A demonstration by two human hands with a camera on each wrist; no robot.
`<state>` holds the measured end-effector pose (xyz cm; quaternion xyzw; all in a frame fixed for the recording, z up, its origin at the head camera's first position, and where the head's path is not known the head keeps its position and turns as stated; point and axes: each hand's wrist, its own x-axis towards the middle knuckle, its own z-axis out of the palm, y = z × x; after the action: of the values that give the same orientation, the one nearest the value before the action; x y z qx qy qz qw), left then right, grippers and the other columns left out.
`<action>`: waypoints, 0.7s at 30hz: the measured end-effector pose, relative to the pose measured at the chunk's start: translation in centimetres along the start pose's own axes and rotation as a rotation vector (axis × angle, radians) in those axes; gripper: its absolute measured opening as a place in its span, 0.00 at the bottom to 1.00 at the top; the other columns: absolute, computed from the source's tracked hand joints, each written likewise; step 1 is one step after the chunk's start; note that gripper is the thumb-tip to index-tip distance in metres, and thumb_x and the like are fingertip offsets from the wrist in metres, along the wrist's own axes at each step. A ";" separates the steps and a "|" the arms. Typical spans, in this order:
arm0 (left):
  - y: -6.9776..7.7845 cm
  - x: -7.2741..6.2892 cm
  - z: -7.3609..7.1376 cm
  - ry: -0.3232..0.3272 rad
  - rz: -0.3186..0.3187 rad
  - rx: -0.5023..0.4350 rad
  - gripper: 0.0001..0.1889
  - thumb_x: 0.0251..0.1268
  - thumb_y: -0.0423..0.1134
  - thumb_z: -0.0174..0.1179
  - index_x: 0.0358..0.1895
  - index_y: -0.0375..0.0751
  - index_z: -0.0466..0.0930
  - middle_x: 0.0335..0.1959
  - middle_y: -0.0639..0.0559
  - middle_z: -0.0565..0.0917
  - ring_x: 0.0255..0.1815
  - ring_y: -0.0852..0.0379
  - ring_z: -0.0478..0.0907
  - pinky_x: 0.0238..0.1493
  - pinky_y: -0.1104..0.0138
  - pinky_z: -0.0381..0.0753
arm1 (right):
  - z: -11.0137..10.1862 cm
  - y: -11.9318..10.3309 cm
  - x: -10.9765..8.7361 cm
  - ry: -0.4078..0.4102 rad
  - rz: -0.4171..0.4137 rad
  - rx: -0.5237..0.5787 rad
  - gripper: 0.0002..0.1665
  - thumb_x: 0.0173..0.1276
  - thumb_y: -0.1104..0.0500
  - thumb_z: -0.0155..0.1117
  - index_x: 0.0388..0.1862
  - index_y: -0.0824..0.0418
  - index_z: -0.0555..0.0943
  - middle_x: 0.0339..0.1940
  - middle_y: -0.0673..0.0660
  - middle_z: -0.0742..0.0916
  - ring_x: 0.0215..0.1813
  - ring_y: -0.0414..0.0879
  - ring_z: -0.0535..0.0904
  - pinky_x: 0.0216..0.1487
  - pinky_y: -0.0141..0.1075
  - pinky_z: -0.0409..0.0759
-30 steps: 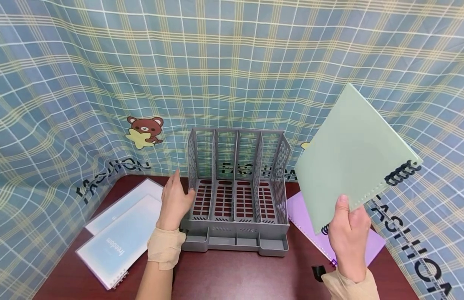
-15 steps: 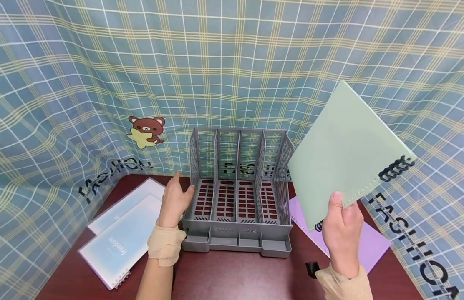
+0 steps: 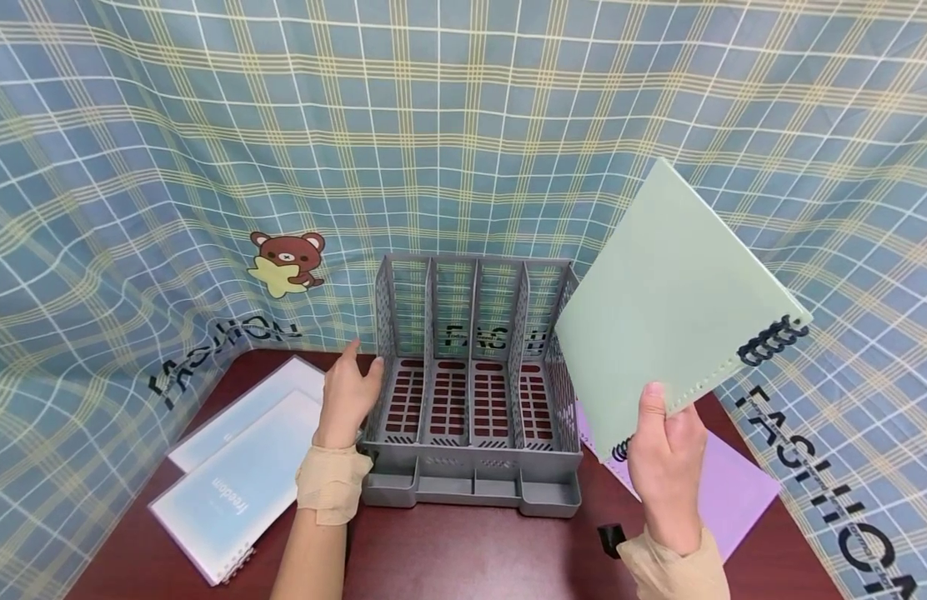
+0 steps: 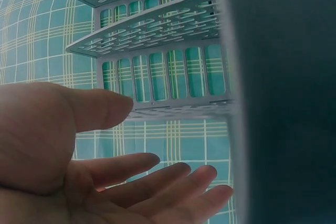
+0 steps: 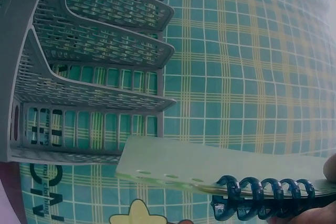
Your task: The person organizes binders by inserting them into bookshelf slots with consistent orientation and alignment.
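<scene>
My right hand (image 3: 668,467) grips a pale green ring-bound notebook (image 3: 677,300) by its spine edge, thumb on the cover. The notebook is held up and tilted, and its far left edge overlaps the right wall of a grey file organizer (image 3: 478,467). Dark binding rings (image 5: 265,195) show close up in the right wrist view. The organizer has several upright slots and small front trays. Beside its left wall, my left hand (image 3: 347,396) holds nothing; its fingers are spread and extended in the left wrist view, with the thumb near the wall.
Two blue-and-white notebooks (image 3: 231,492) overlap on the table (image 3: 456,550) at the left. A purple notebook (image 3: 734,500) lies at the right, partly covered by the right hand. A small black object (image 3: 610,540) is by the right wrist. Plaid cloth (image 3: 463,125) hangs behind.
The right hand has carried the green notebook leftward, closer to the organizer's right side. My left thumb has shifted slightly away from the organizer's left wall.
</scene>
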<state>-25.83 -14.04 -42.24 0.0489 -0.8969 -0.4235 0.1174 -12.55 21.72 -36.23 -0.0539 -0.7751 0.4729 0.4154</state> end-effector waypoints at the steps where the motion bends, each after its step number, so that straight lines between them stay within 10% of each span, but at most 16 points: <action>1: 0.1 0.0 0.1 0.004 0.007 -0.001 0.35 0.81 0.44 0.52 0.81 0.30 0.54 0.76 0.27 0.64 0.61 0.25 0.76 0.55 0.41 0.79 | 0.1 0.0 0.0 -0.003 0.001 -0.004 0.22 0.84 0.53 0.50 0.50 0.72 0.82 0.42 0.65 0.87 0.46 0.36 0.76 0.48 0.31 0.69; 7: 0.4 0.3 0.4 0.020 0.023 -0.017 0.33 0.81 0.43 0.51 0.80 0.29 0.57 0.71 0.24 0.71 0.51 0.27 0.81 0.45 0.44 0.82 | 0.7 0.2 -0.3 -0.035 0.024 -0.028 0.23 0.84 0.52 0.49 0.46 0.72 0.81 0.36 0.67 0.86 0.42 0.35 0.75 0.44 0.36 0.70; 21: 0.7 1.1 0.9 -0.016 0.012 -0.052 0.27 0.83 0.38 0.46 0.78 0.29 0.63 0.65 0.28 0.78 0.62 0.34 0.79 0.58 0.44 0.80 | 2.0 1.3 -0.3 -0.055 -0.001 -0.026 0.25 0.85 0.53 0.49 0.30 0.68 0.76 0.24 0.59 0.77 0.34 0.40 0.73 0.37 0.31 0.68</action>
<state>-27.06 -13.13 -42.05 0.0374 -0.8868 -0.4462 0.1141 -14.18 20.96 -37.83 -0.0460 -0.7923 0.4641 0.3934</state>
